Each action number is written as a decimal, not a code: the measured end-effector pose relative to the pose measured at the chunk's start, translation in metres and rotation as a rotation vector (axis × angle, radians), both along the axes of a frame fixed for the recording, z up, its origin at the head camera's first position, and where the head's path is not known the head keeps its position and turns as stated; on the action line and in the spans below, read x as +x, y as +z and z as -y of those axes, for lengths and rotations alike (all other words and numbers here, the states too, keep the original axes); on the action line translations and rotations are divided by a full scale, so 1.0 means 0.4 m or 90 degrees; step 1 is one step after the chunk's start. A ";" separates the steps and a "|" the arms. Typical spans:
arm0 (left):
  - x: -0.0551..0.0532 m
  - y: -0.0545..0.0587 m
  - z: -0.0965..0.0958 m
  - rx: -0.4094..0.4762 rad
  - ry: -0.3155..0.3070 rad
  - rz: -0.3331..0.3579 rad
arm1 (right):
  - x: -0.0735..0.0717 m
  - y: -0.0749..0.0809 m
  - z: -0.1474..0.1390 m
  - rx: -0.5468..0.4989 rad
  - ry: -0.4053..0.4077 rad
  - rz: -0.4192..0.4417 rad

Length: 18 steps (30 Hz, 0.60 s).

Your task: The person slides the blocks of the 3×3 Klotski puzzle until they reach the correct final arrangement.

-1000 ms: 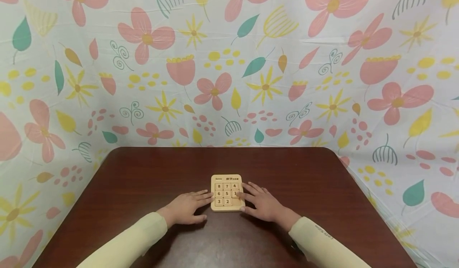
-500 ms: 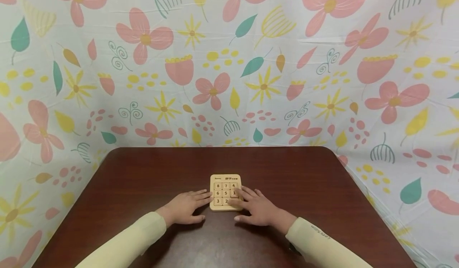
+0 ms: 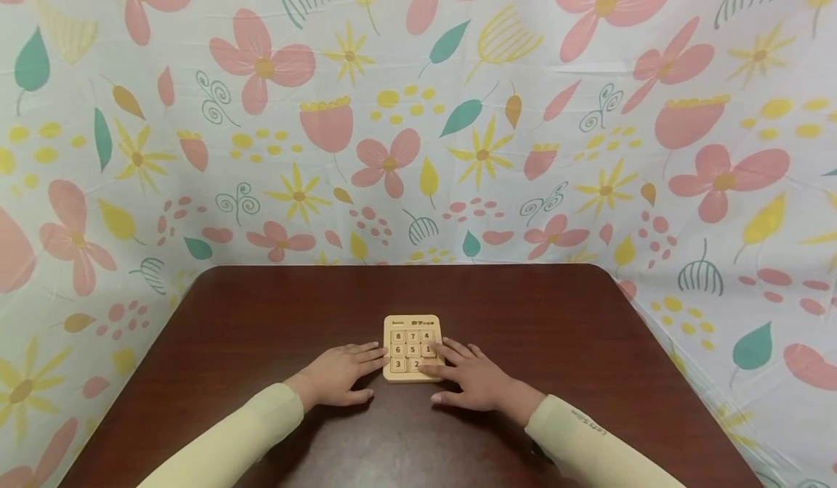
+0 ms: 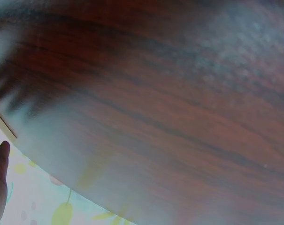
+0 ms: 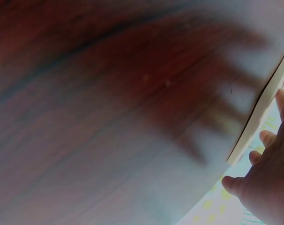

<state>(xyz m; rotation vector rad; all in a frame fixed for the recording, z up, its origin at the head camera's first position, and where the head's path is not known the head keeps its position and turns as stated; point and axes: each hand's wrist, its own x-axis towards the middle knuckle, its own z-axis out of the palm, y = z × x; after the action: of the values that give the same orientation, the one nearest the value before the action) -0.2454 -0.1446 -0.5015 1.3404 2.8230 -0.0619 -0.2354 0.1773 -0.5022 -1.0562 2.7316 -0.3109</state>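
Note:
A pale wooden sliding number puzzle (image 3: pixel 412 322) lies flat on the table. Its rows read 8 7 4, 6 5 1, then 3 and 2. The left hand (image 3: pixel 340 377) rests beside it with fingers fairly straight, fingertips touching its left edge. From the right, the right hand (image 3: pixel 477 379) reaches over the board with extended fingers. One fingertip lies on the 2 tile (image 3: pixel 415 364), while another is by the 1 tile (image 3: pixel 428 349). In the right wrist view, the puzzle's side edge (image 5: pixel 261 108) shows near the fingers. Part of the bottom row's right end is hidden.
A dark reddish-brown table (image 3: pixel 294 299) with rounded far corners carries the puzzle. Behind and beside it hangs a white floral cloth (image 3: pixel 392 59). Both forearms wear pale cream sleeves (image 3: pixel 229 437).
The right hand has shifted left and toward the wearer, its fingertip going from the 1 tile to the 2 tile. The 2 tile has slid slightly right. The left hand stays put.

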 end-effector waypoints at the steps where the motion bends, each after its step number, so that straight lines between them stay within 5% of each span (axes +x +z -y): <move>1: -0.001 -0.001 0.000 -0.001 -0.002 -0.004 | -0.001 0.000 -0.002 -0.001 -0.001 0.002; 18: 0.000 -0.003 0.000 0.003 -0.002 -0.009 | 0.007 0.004 -0.038 -0.020 -0.015 0.007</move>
<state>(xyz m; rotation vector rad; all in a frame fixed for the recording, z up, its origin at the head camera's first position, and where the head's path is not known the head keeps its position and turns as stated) -0.2454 -0.1445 -0.5028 1.3516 2.8347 -0.0646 -0.2327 0.1925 -0.5005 -1.0273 2.7397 -0.3632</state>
